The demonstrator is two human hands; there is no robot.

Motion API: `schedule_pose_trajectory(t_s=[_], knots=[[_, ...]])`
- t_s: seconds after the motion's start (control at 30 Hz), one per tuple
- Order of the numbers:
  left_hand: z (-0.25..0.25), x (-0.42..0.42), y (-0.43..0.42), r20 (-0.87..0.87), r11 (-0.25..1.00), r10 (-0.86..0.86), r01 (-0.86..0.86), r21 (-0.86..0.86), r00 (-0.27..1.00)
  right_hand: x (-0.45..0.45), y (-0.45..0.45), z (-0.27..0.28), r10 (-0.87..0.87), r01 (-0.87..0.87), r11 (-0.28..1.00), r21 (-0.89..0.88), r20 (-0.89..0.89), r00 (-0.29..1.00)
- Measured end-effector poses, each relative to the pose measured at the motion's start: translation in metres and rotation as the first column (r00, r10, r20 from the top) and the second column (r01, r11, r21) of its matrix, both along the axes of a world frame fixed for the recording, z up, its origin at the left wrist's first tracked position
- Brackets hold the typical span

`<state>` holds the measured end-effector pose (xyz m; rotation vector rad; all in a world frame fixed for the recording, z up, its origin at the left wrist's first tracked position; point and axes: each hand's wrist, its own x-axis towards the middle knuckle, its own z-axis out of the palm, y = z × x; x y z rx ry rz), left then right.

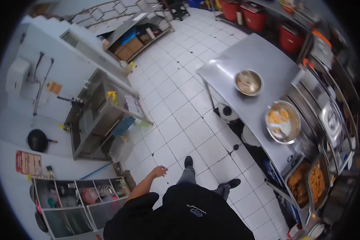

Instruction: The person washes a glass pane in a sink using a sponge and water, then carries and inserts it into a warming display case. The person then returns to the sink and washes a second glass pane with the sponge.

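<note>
Left hand [159,171] loosely spread, holding nothing; right hand unseen, can't tell. 2 bowls, near [295,122] and far [259,81], on bench [228,66] right of left hand: stiff, probably slick, near 1 heavier; grip opposite rims.

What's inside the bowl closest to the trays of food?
The bowl holds yellow-orange pieces and something white, too blurred to name. Whatever lies beneath them, at the bottom, is covered.

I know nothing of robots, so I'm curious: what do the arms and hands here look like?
They're a person's. The left hand is bare, with no glove or cable visible, and its forearm emerges from a black sleeve. The right hand is out of view.
</note>
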<state>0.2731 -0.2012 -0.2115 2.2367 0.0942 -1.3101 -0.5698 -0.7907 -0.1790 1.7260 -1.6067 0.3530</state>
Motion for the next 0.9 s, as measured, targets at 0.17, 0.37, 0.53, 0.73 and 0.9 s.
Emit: schedule_pose_trajectory(t_s=[0.17, 0.37, 0.53, 0.73, 0.9], knots=[[-0.058, 0.023, 0.096, -0.156, 0.996, -0.084, 0.087, 0.015, 0.984, 0.309, 0.124, -0.034, 0.207, -0.271, 0.950, 0.153, 0.336, 0.919], [-0.085, 0.106, 0.180, 0.027, 0.939, 0.325, -0.319, -0.125, 0.945, 0.655, 0.289, -0.068, 0.440, -0.737, 0.628, 0.252, 0.666, 0.602], [-0.077, 0.198, 0.235, 0.146, 0.884, 0.459, -0.434, -0.173, 0.876, 0.836, 0.356, -0.091, 0.431, -0.943, 0.243, 0.227, 0.846, 0.315], [-0.077, 0.226, 0.328, 0.210, 0.612, 0.790, -0.722, -0.321, 0.576, 1.184, 0.390, -0.038, 0.535, -0.923, -0.308, 0.233, 0.844, 0.034], [-0.045, 0.180, 0.384, 0.161, 0.156, 0.981, -0.940, -0.303, 0.111, 1.480, 0.508, 0.056, 0.367, -0.748, -0.661, 0.065, 0.897, -0.246]])
